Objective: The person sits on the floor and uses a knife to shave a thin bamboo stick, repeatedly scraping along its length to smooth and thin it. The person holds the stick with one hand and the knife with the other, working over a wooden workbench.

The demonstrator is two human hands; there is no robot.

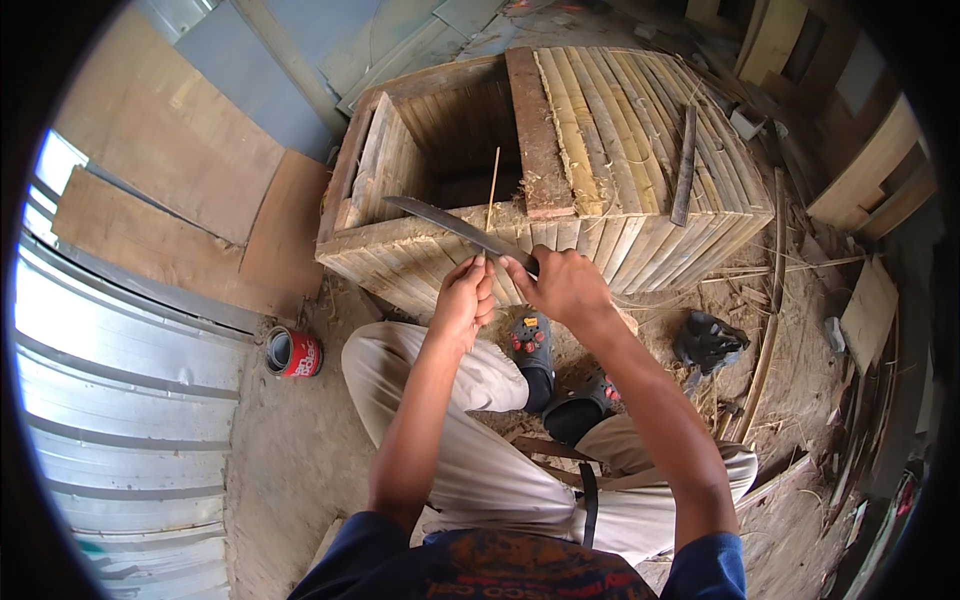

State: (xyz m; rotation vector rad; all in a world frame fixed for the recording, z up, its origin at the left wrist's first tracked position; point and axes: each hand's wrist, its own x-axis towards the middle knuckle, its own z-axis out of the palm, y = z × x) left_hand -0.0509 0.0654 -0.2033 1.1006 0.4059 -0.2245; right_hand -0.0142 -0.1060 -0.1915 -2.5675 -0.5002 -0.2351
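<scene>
**Around the slatted crate**

The slatted crate [600, 150] stands ahead of the seated person. A knife [455, 227] lies across its near edge, a thin stick [492, 188] rising just behind it. A dark strip [684, 168] rests on its right top. A tin can [292, 352] sits on the ground to the crate's near left.

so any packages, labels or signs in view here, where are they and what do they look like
Tin can: lies on its side on the dirt floor to the person's left, beside the corrugated metal sheet; round, red label with white print, open end showing.
No signs or screens in view.
</scene>
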